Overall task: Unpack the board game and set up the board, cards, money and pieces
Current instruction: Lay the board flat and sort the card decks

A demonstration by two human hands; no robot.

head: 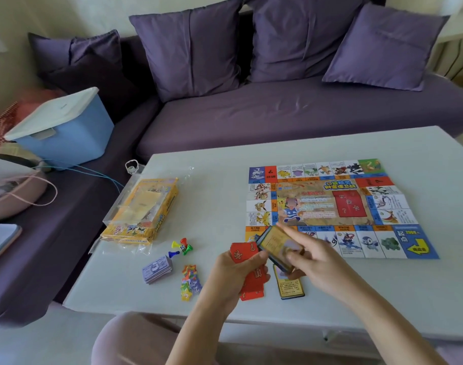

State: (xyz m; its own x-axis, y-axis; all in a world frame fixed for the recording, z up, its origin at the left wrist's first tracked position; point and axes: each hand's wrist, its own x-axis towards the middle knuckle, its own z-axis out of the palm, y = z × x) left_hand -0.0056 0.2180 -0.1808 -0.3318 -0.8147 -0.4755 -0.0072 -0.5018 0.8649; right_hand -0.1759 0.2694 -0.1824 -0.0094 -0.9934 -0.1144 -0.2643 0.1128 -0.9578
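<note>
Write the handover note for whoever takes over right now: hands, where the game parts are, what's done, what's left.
Left hand grips red cards. Right hand holds a stack of gold cards. A loose gold card lies on the table below it.
The board lies unfolded on the table's right side. Money, pawns with a die, and star tokens sit left of the hands, with the box beyond them.
Done: board, money and pieces are out.
Left: probably finish sorting both card sets and set them down, perhaps on the board.

White table (212, 206) — board (338, 206), box (142, 212), money (158, 270), pawns (181, 247).
</note>
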